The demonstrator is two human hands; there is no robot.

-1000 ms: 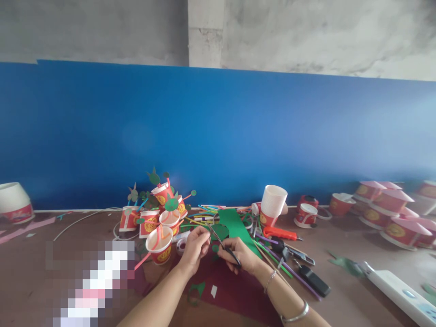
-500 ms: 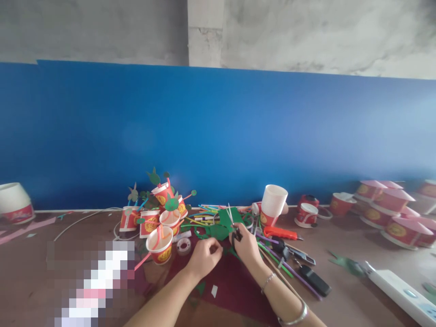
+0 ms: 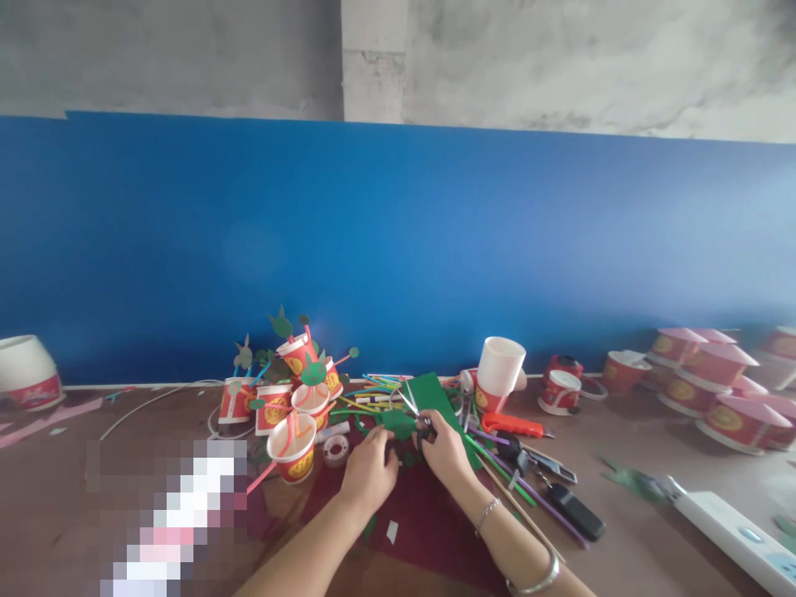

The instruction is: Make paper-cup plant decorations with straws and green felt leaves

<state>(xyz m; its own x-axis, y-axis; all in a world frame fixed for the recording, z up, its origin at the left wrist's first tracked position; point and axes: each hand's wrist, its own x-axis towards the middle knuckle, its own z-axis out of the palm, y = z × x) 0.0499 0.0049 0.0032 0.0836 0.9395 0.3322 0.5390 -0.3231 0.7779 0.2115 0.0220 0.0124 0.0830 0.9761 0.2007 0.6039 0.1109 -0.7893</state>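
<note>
My left hand is closed at the edge of a small green paper piece, its fingertips pinching or pressing it. In my right hand is a pair of black-handled scissors, blades apart and pointing up and left, beside that piece. A larger green paper sheet lies slanted behind and under my right hand. Beneath both hands spreads a dark red sheet, with a small white scrap on it. A tape roll is left of my left hand.
Red paper cups with straws and green paper shapes cluster at left. A white cup stack, an orange utility knife, a black key fob and a white power strip are at right. Several colored straws lie behind my hands.
My left hand has moved up to the small green piece. The scissors have swung left, blades wider apart. The larger green sheet has shifted right and now lies slanted.
</note>
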